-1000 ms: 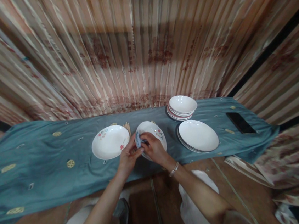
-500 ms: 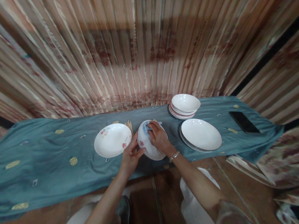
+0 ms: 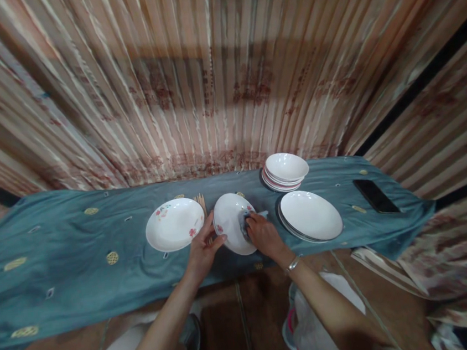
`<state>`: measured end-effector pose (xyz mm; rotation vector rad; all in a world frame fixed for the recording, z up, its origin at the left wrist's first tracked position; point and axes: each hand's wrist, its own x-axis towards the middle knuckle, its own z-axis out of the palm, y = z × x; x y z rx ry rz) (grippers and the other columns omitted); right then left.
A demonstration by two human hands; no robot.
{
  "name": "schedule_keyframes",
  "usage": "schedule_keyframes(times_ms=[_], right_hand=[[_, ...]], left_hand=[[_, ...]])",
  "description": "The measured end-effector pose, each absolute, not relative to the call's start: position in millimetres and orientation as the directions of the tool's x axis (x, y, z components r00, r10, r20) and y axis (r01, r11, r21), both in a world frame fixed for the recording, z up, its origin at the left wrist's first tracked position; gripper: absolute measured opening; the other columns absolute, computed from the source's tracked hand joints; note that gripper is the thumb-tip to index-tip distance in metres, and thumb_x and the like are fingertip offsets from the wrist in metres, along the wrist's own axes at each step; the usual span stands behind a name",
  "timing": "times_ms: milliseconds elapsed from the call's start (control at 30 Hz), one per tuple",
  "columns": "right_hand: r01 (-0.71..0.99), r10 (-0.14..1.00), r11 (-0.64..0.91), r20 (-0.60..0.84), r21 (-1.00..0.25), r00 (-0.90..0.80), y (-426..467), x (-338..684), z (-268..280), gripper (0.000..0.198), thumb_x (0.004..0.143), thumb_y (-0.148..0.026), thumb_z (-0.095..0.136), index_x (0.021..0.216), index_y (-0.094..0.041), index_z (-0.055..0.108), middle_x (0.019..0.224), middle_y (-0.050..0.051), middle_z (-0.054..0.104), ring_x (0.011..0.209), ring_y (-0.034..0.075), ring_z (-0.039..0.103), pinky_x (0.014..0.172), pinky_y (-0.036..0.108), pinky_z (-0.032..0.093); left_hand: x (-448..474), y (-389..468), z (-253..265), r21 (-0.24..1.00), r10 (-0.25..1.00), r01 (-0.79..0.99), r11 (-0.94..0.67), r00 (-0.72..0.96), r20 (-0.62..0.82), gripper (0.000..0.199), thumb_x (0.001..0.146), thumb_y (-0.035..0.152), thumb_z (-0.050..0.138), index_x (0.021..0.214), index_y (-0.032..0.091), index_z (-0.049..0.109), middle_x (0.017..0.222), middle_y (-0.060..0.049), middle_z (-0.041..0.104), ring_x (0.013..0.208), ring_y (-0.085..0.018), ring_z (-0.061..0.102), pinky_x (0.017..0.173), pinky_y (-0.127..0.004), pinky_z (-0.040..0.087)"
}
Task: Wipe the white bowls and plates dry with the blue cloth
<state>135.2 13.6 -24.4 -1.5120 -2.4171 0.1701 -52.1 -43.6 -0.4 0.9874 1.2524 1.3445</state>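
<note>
My left hand [image 3: 205, 245] grips the left rim of a white plate [image 3: 231, 228] with red flowers, its thumb over the front edge. The plate is held tilted above the cloth-covered table. My right hand [image 3: 261, 232] is closed on a bluish cloth [image 3: 245, 224] and presses it on the plate's right side. A silver bracelet [image 3: 293, 263] circles my right wrist. Left of my left hand lies a flowered white plate [image 3: 175, 225]. Wooden chopsticks [image 3: 200, 202] lie partly hidden between that plate and the held one.
On the right stand stacked white plates [image 3: 311, 217], with stacked bowls [image 3: 287, 168] behind them. A black phone [image 3: 375, 196] lies farther right. The table's teal cloth [image 3: 79, 258] hangs over the front edge. Curtains [image 3: 206, 77] close off the back.
My right hand has slid the cloth from the plate's upper middle to its right side. My left hand keeps its hold on the rim. The view has shifted slightly.
</note>
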Motion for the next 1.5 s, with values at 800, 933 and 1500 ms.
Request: schedule_keyframes(times_ms=[800, 933, 1500], right_hand=[[0.403, 0.778, 0.614, 0.438, -0.678, -0.449, 19.5, 111.3, -31.7, 0.032, 0.090, -0.022, 0.057, 0.121, -0.020, 0.064, 0.132, 0.012, 0.060, 0.125, 0.023, 0.055, 0.111, 0.041, 0.041], [0.485, 0.790, 0.610, 0.431, -0.627, -0.436, 34.9, 115.4, -41.6, 0.035, 0.090, -0.019, 0.054, 0.124, -0.016, 0.063, 0.133, 0.016, 0.059, 0.127, 0.025, 0.054, 0.113, 0.046, 0.038], [0.690, 0.840, 0.509, 0.122, -0.515, -0.529, -11.1, 150.4, -9.5, 0.015, 0.086, -0.017, 0.062, 0.100, -0.016, 0.068, 0.099, 0.010, 0.073, 0.096, 0.023, 0.068, 0.088, 0.035, 0.051]], left_hand=[[-52.8, -40.6, -5.3, 0.997, 0.988, -0.072, 0.012, -0.151, -0.023, 0.082, 0.063, 0.037, 0.079, 0.138, 0.017, 0.054, 0.121, -0.010, 0.070, 0.111, -0.027, 0.063, 0.103, -0.045, 0.044], [-53.4, -42.2, -4.6, 0.997, 0.988, -0.077, 0.016, -0.151, -0.028, 0.081, 0.063, 0.037, 0.078, 0.138, 0.018, 0.053, 0.121, -0.010, 0.070, 0.109, -0.027, 0.063, 0.101, -0.045, 0.046], [-50.2, -41.6, 0.0, 0.996, 0.988, -0.082, 0.032, -0.149, -0.044, 0.081, 0.062, 0.038, 0.079, 0.137, 0.019, 0.055, 0.121, -0.010, 0.070, 0.116, -0.029, 0.061, 0.104, -0.047, 0.043]])
